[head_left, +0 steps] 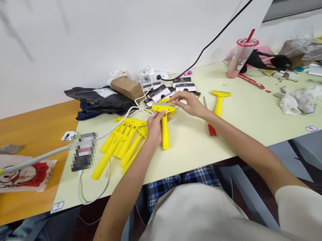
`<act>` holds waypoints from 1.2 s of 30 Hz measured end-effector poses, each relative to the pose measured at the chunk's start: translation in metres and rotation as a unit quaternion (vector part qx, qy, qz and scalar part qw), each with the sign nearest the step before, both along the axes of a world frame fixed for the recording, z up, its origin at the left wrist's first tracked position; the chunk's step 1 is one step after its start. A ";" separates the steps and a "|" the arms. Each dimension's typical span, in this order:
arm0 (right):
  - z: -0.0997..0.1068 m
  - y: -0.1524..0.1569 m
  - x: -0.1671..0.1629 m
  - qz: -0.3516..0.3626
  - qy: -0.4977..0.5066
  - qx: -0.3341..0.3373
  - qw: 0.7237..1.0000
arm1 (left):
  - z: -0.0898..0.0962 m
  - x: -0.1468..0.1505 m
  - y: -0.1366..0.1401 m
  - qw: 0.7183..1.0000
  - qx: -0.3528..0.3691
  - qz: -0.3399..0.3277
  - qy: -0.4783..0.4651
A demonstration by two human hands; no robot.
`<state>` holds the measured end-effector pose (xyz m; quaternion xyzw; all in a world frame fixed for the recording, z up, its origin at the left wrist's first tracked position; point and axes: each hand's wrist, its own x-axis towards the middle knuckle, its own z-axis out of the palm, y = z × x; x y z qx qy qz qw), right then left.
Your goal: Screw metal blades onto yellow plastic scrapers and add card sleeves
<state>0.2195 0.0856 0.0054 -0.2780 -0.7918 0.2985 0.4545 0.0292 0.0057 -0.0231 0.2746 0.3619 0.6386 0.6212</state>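
My left hand (156,128) is closed round the neck of a yellow scraper (165,130), whose handle points down toward me. At the right end of its head, the fingers of my right hand (187,102) are pinched together; whatever they hold is too small to make out. Left of my left hand lies a pile of yellow scrapers (121,142). On the right, another yellow scraper (218,103) rests on the table with its head away from me. Beside it is a screwdriver (211,128) with a red handle, partly behind my right forearm.
Behind my hands are black-and-white packets (184,87), a cardboard box (127,87) and a black plastic bag (98,100). White cables cross the left side. A drink cup (240,58), red marker (250,81) and crumpled tissues (300,99) stand or lie to the right.
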 end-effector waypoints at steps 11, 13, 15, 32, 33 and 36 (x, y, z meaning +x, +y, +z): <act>-0.018 0.018 0.019 0.013 -0.260 -0.007 0.965 | 0.001 -0.001 0.004 0.997 -0.028 0.063 -0.023; -0.019 0.018 0.019 0.017 -0.279 -0.001 0.960 | 0.003 -0.001 0.003 0.998 -0.027 0.060 -0.022; -0.020 0.018 0.018 0.022 -0.285 -0.001 0.958 | 0.004 -0.001 0.002 0.998 -0.028 0.055 -0.021; 0.006 -0.006 -0.002 -0.010 -0.071 0.033 0.997 | 0.003 0.000 0.002 0.999 -0.013 0.037 -0.010; 0.005 -0.008 -0.005 0.001 -0.079 0.027 0.997 | 0.003 0.001 0.001 0.999 -0.010 0.033 -0.007; 0.001 -0.010 -0.009 0.009 -0.107 0.018 0.994 | 0.002 0.002 0.001 1.000 -0.001 0.025 -0.001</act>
